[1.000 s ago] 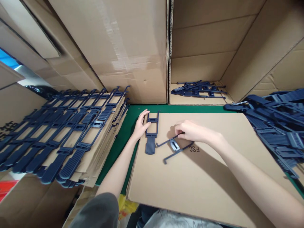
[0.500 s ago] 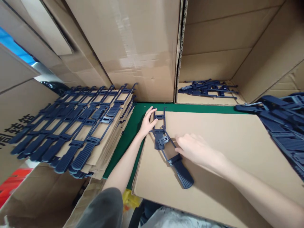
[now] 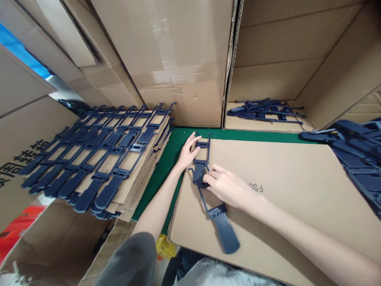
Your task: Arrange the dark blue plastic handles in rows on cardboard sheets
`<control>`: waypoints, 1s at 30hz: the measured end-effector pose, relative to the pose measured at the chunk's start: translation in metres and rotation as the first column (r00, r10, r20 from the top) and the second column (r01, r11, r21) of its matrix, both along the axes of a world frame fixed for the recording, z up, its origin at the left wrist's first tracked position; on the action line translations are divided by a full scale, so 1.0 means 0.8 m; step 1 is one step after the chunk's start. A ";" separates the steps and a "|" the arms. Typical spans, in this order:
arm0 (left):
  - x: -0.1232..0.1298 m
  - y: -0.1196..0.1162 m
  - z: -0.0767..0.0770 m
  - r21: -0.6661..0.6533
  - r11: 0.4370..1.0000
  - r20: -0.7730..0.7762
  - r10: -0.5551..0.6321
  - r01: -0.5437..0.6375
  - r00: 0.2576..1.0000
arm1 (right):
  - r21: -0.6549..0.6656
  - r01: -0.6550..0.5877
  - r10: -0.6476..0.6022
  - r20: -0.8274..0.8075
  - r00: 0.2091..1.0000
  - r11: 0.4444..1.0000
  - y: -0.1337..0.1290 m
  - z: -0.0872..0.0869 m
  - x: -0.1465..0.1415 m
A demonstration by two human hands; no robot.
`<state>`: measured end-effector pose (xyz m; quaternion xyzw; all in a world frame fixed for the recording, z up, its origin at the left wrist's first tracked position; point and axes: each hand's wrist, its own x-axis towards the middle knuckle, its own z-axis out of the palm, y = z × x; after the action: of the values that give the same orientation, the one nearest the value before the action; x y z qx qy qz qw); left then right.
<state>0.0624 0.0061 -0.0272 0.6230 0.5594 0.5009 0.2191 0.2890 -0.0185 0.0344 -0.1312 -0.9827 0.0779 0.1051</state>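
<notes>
With the fingers of our left hand [image 3: 188, 154] spread wide, we touched the left side of the far piece [image 3: 200, 171], a navy frame with a ribbed paddle. It lay near the far left corner of the cardboard [image 3: 282, 222], its paddle toward us. With our right hand [image 3: 228, 184] closed in a narrow pinch, we held the near piece [image 3: 225, 234] by its far part, some of which our fingers hid. This piece slanted, its far end over the far piece's paddle and its own paddle pointing near and slightly right.

The cardboard lay on the green bench [image 3: 165, 167], with printed letters [image 3: 256, 188] just beside our right wrist. At left, rows of navy pieces [image 3: 107, 192] covered a stack [image 3: 143, 180] of cardboard. A few more lay in the open box [image 3: 276, 79] at the far side, and a heap [image 3: 357, 159] sat at right.
</notes>
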 end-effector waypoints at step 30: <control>0.001 0.000 -0.002 0.072 0.994 -0.053 0.089 -0.085 0.995 | -0.131 -0.241 0.235 -0.062 0.970 0.962 0.016 0.005 0.012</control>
<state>0.0629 0.0064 -0.0290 0.6190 0.5743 0.5115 0.1595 0.2985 -0.0058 0.0381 -0.0173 -0.9809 0.1604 0.1083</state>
